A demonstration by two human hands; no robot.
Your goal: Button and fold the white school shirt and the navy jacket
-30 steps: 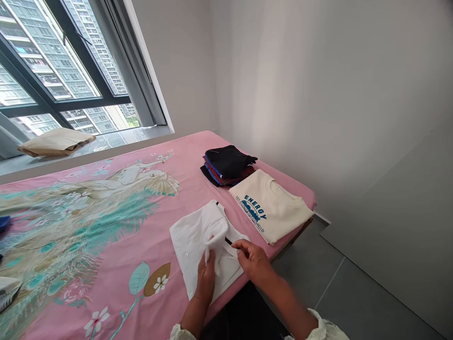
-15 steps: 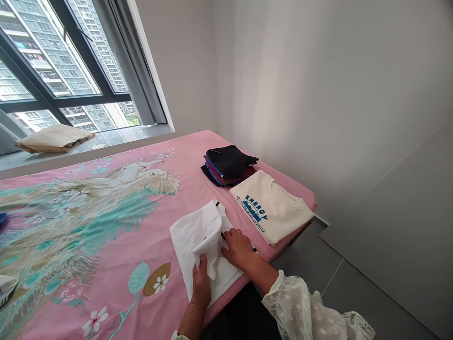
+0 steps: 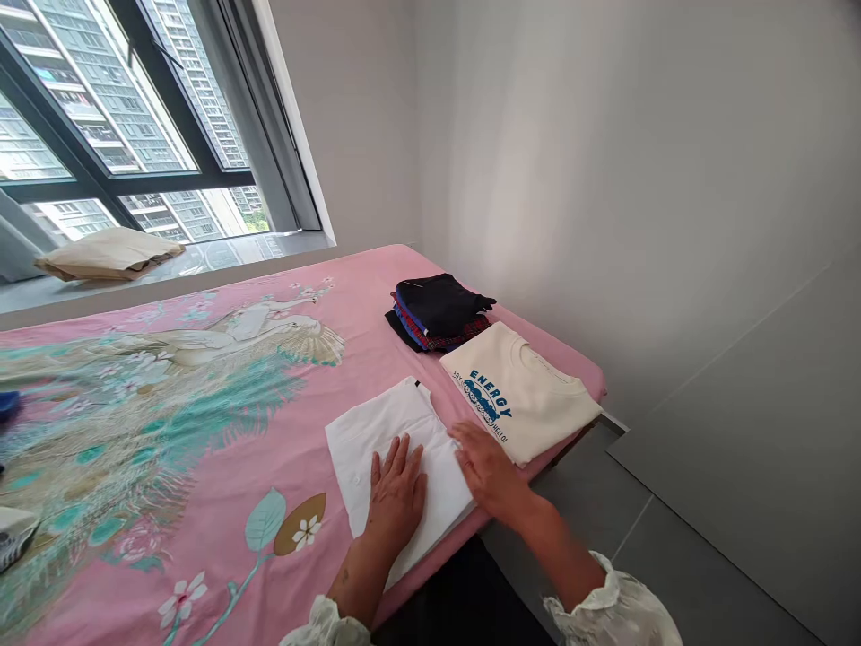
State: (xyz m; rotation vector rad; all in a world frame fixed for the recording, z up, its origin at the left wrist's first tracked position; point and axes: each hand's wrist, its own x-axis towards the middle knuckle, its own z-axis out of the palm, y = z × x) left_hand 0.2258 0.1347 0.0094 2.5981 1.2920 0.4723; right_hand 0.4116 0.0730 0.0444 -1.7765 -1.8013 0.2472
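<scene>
A white shirt (image 3: 377,422), folded into a rough rectangle, lies near the bed's front edge, with a small black mark at its far corner. My left hand (image 3: 395,493) rests flat on it, fingers spread. At the shirt's right edge, my right hand (image 3: 488,467) touches the cloth with its fingers stretched out and holds nothing. Just beyond that hand lies a folded cream T-shirt (image 3: 531,386) with blue "ENERGY" lettering. Behind both is a stack of folded dark clothes (image 3: 440,309), black on top with blue and red plaid below.
The bed wears a pink sheet (image 3: 363,287) with a peacock and flower print. Blue and pale items (image 3: 9,404) show at the far left edge. A beige folded bundle (image 3: 111,254) sits on the windowsill. A grey wall (image 3: 605,179) borders the bed's right side.
My left hand has let go of the raised shirt fold and now lies flat on top. The fold is down and smooth. My right hand has moved right, to the shirt's edge.
</scene>
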